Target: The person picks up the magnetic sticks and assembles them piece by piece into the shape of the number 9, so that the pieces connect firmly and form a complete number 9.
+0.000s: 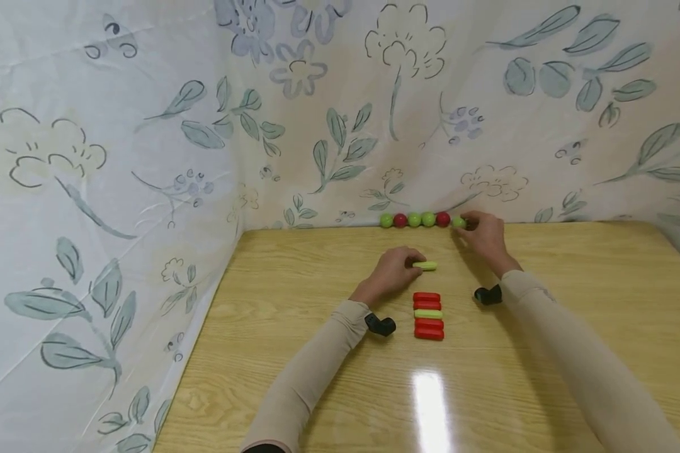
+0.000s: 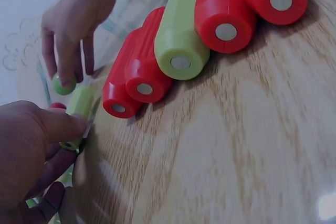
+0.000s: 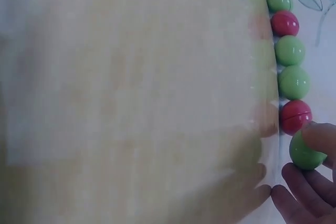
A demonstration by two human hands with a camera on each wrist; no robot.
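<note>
My left hand (image 1: pixel 393 269) pinches yellow-green faceted plastic rod (image 1: pixel 428 266), free end jutting right. My right hand (image 1: pixel 486 236) pinches glossy green plastic ball (image 3: pixel 304 153) beside glossy red plastic ball (image 3: pixel 295 116).

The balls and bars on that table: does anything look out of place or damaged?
Nothing stands out: balls line the back of the table, five bars lie side by side, and the left hand pinches another bar.
</note>
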